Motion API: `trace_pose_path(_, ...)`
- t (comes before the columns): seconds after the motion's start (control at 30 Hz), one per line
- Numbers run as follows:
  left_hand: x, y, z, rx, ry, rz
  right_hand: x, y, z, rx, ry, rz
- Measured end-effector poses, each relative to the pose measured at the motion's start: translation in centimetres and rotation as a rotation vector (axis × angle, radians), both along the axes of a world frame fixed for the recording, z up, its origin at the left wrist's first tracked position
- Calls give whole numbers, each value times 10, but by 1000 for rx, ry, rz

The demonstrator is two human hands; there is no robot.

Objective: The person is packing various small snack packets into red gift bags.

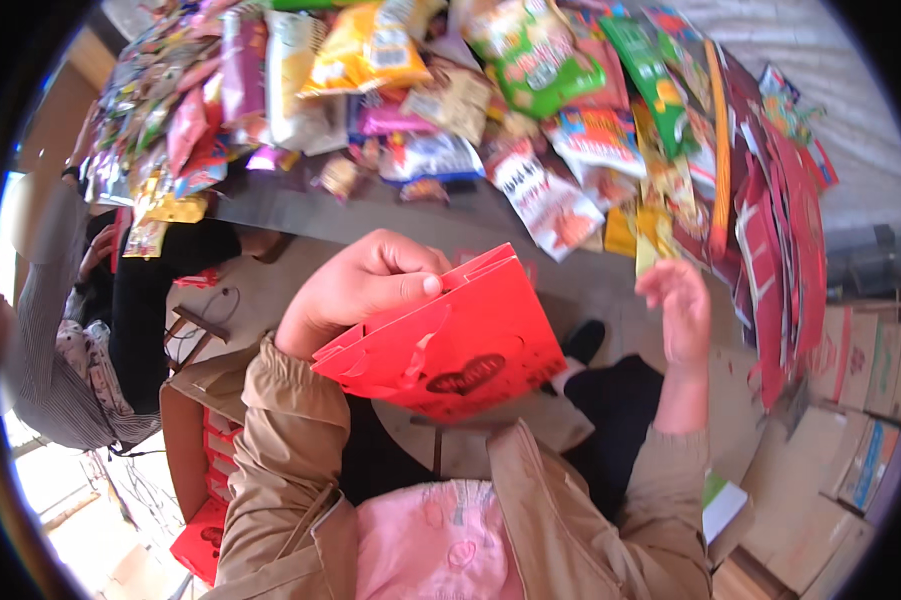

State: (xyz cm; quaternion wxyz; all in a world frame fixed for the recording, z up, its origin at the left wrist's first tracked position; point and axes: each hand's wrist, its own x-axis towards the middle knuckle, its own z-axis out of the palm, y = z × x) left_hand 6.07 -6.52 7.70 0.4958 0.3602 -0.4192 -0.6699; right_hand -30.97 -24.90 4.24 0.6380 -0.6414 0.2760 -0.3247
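Note:
My left hand [375, 285] grips the top edge of a red paper gift bag [470, 345], its thumb lying on the near side. The bag tilts over my lap, with a ribbon handle and a dark heart-shaped print on its face. My right hand [678, 305] is raised beside the bag, apart from it, with loosely bent fingers and nothing seen in them. Just beyond that hand, a yellow packet [654, 240] hangs at the table edge. A white and red snack packet [542, 200] lies nearby.
Snack packets, including an orange bag [363, 50] and a green bag [535, 60], cover the table. Flat dark red bags [785, 230] are stacked at right. Cardboard boxes [805, 490] stand lower right; an open carton [185, 440] holds red bags at left. Another person [80, 370] sits far left.

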Motion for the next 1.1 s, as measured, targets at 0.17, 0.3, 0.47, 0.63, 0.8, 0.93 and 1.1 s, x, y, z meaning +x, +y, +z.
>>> trace_pose_path(0.17, -28, -20, -18, -24, -301, -178, 67, 58, 50, -876, 91, 221)
trace_pose_path(0.3, -37, -23, -24, -132, -453, -168, 93, 99, 49, -1273, 249, 357)
trace_pose_path(0.47, -39, -18, -24, -74, -552, -139, 92, 115, 50, -1218, 247, 306)
trace_pose_path(0.63, -46, -24, -20, -119, -766, -182, 87, 126, 47, -1184, 481, 565)
trace_pose_path(0.8, -24, -17, -12, -124, -333, -223, 68, 98, 68, -950, 309, 428)
trace_pose_path(0.93, 7, -9, -12, -208, -153, 26, 28, 65, 78, -384, 272, 206)
trace_pose_path(1.1, 12, 2, -18, -210, 298, 144, 11, 51, 55, 18, -251, -92)
